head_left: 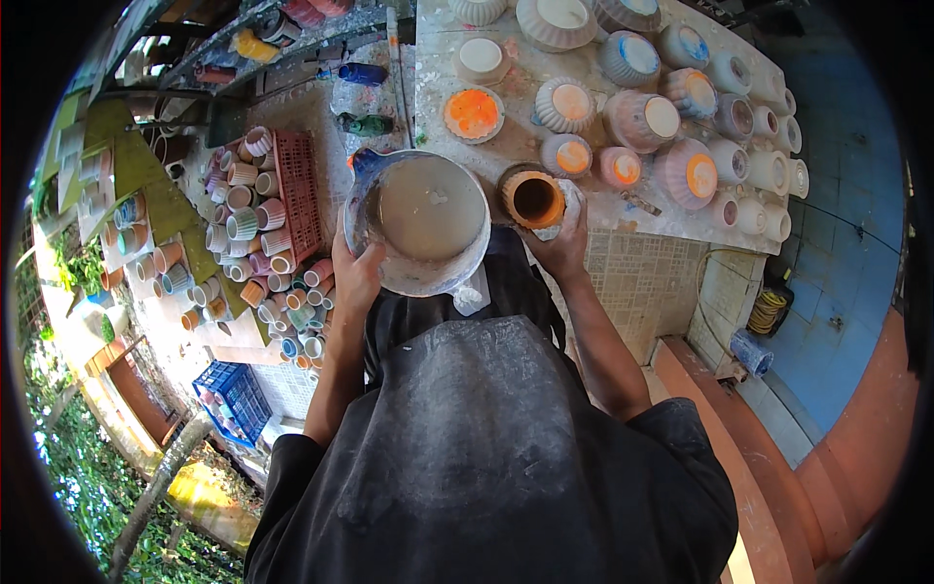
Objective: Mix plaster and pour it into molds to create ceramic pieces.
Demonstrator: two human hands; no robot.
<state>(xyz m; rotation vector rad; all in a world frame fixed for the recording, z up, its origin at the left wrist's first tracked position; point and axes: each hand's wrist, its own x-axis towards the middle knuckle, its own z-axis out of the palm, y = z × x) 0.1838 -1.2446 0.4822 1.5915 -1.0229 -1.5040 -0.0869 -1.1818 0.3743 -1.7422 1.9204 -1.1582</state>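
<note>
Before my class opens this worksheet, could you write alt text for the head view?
A person's left hand holds a round, white-and-blue bowl of cloudy greyish liquid; the right hand grips a cylindrical pot with an orange-brown interior. Ahead, a whitish, paint-stained table carries many pale, rounded pots.

This is a small pot-making workshop. Ribbed pots, some with orange or blue patches, crowd a splattered worktable; smaller fluted pots pile beside a red plastic crate. A basin holds cloudy liquid. Leafy plants at the distorted rim suggest a partly open-air space.
</note>
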